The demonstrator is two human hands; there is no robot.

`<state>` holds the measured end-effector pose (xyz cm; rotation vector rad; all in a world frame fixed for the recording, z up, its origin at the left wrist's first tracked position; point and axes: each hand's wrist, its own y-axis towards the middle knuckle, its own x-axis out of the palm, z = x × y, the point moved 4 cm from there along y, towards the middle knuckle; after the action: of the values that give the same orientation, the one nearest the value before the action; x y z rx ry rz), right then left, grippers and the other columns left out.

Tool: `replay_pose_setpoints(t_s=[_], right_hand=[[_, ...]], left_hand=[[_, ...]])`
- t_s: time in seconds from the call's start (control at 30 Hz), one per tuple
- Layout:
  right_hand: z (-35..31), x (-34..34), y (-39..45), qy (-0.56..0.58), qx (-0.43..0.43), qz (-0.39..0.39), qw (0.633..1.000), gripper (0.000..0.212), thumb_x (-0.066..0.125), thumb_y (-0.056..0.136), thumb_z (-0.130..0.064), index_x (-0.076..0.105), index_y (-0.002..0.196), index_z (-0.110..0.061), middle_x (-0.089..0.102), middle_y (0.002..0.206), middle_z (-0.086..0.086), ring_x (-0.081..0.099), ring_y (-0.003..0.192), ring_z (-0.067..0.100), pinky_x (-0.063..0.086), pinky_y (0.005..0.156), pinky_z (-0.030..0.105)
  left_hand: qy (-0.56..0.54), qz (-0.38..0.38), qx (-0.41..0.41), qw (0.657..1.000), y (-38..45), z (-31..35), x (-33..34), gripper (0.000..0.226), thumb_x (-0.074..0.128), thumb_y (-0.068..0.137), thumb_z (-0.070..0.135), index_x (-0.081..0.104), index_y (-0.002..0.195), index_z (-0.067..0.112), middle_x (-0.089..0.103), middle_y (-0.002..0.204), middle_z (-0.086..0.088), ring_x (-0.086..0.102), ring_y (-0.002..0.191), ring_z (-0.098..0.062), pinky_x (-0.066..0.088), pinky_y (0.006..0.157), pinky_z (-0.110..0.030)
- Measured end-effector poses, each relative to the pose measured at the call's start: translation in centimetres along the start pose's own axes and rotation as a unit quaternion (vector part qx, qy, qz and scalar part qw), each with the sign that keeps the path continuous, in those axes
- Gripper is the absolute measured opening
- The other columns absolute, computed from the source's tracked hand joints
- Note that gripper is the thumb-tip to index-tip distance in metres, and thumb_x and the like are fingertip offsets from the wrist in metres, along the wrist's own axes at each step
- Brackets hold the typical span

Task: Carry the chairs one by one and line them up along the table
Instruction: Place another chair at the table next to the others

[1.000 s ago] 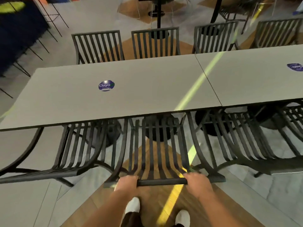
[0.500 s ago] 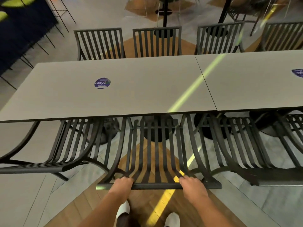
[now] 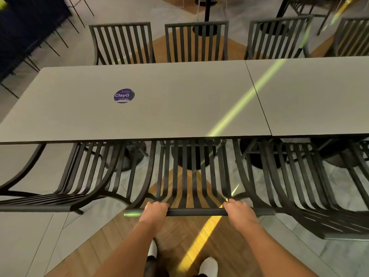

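Observation:
A dark slatted metal chair [image 3: 191, 176] stands right in front of me, its seat tucked under the near edge of the long grey table [image 3: 159, 108]. My left hand [image 3: 154, 211] grips the top rail of its backrest on the left. My right hand [image 3: 238, 210] grips the same rail on the right. A second chair [image 3: 65, 188] sits to the left and a third chair [image 3: 299, 186] to the right, both pushed in along the same table edge.
Several matching chairs [image 3: 196, 42] line the table's far side. A second grey tabletop [image 3: 319, 96] adjoins on the right. A round purple sticker [image 3: 123, 95] lies on the table. Dark table bases [image 3: 191, 158] stand underneath. My white shoes [image 3: 207, 264] are on wooden flooring.
The chair in my hands has slid further in under the table edge, and I have stepped closer to the table. Both hands keep their hold on the top rail.

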<state>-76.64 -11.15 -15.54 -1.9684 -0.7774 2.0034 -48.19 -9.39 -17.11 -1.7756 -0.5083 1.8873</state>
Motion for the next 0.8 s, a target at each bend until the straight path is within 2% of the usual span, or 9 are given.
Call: replay_pose_setpoints(t_s=[0.33, 0.57, 0.67, 0.8], right_hand=[[1.8, -1.2, 2.1, 0.005, 0.015, -0.027, 1.000, 0.030, 0.058, 0.098, -0.010, 0.062, 0.123, -0.024, 0.060, 0.120, 0.000, 0.059, 0.114, 0.026, 0.050, 0.097, 0.040], [1.7, -1.1, 2.3, 0.007, 0.016, -0.022, 1.000, 0.031, 0.059, 0.098, -0.012, 0.061, 0.126, -0.026, 0.059, 0.121, -0.001, 0.057, 0.115, 0.026, 0.048, 0.098, 0.039], [1.6, -1.3, 2.4, 0.001, 0.017, -0.025, 1.000, 0.033, 0.056, 0.098, -0.008, 0.060, 0.126, -0.025, 0.059, 0.123, 0.000, 0.057, 0.115, 0.026, 0.046, 0.097, 0.038], [1.4, -1.5, 2.2, -0.012, 0.015, -0.026, 0.999, 0.036, 0.054, 0.097, -0.004, 0.061, 0.125, -0.026, 0.060, 0.121, 0.000, 0.058, 0.115, 0.025, 0.045, 0.098, 0.038]], left_hand=[[0.015, -0.004, 0.006, 1.000, 2.2, 1.5, -1.3, 0.026, 0.046, 0.106, 0.013, 0.060, 0.126, 0.021, 0.067, 0.117, -0.002, 0.059, 0.115, -0.022, 0.041, 0.108, -0.036], [-0.010, -0.015, -0.008, 1.000, 2.2, 1.3, -1.2, 0.026, 0.048, 0.106, 0.014, 0.060, 0.127, 0.023, 0.067, 0.115, 0.000, 0.059, 0.115, -0.021, 0.039, 0.111, -0.037], [-0.006, -0.017, -0.015, 1.000, 2.3, 1.4, -1.3, 0.027, 0.048, 0.105, 0.013, 0.060, 0.127, 0.024, 0.067, 0.114, 0.002, 0.060, 0.113, -0.021, 0.039, 0.110, -0.036], [-0.059, -0.037, -0.020, 0.997, 2.3, 0.9, -1.2, 0.025, 0.053, 0.103, 0.016, 0.062, 0.125, 0.024, 0.064, 0.106, 0.006, 0.060, 0.107, -0.019, 0.045, 0.108, -0.037]])
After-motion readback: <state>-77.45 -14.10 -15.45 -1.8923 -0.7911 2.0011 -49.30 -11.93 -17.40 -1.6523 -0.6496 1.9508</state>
